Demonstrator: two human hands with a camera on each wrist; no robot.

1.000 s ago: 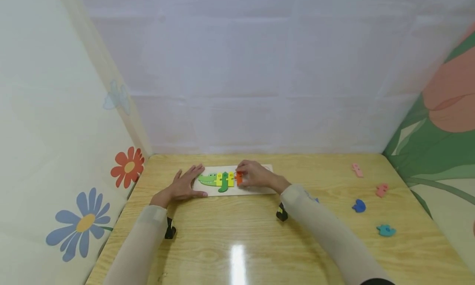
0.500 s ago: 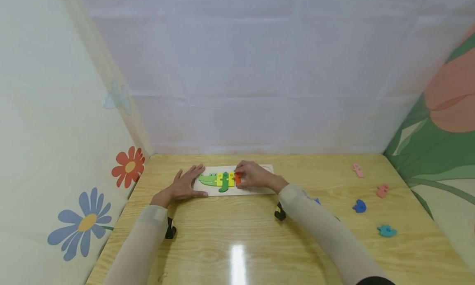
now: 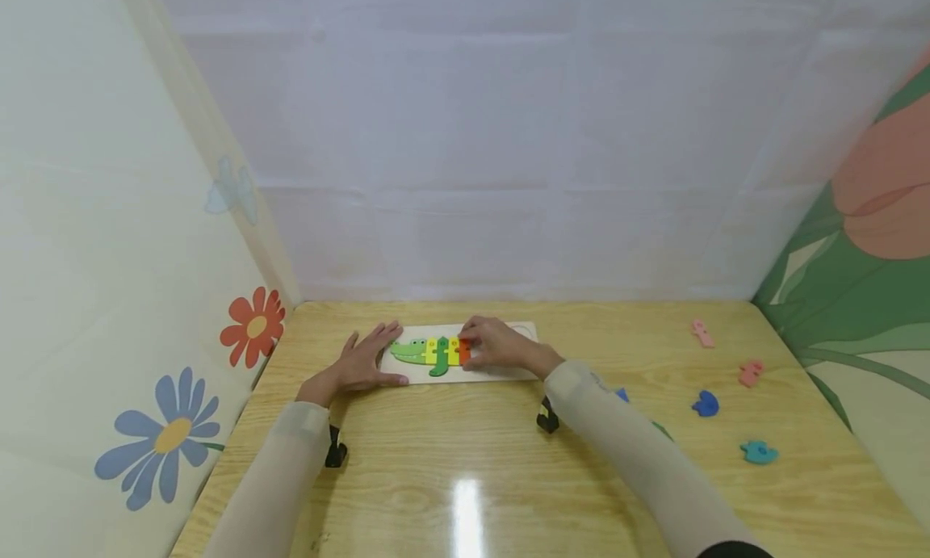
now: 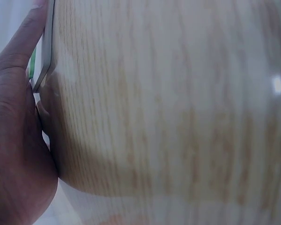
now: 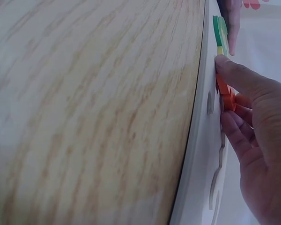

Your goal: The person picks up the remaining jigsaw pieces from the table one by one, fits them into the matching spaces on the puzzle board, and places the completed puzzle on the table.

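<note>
A pale wooden puzzle board (image 3: 417,333) lies near the table's far edge. In it sit a green crocodile head (image 3: 409,353), a yellow piece (image 3: 432,351), a green leg piece (image 3: 439,370) and another yellow piece (image 3: 454,351). My left hand (image 3: 354,365) rests on the board's left end with fingers spread; the left wrist view shows its thumb along the board's edge. With thumb and fingers, my right hand (image 3: 501,344) pinches an orange puzzle piece (image 5: 225,89) against the second yellow one. That hand covers much of the board's right half; cut-out recesses show there in the right wrist view.
Loose on the right lie a pink piece (image 3: 701,333), a coral piece (image 3: 751,372), a dark blue piece (image 3: 705,404) and a teal piece (image 3: 759,452). My right sleeve partly hides a blue piece (image 3: 622,395) and a green one (image 3: 662,431).
The orange piece has moved slightly left with my right hand, closing the gap to the yellow piece. My left hand has stayed in place on the board.
</note>
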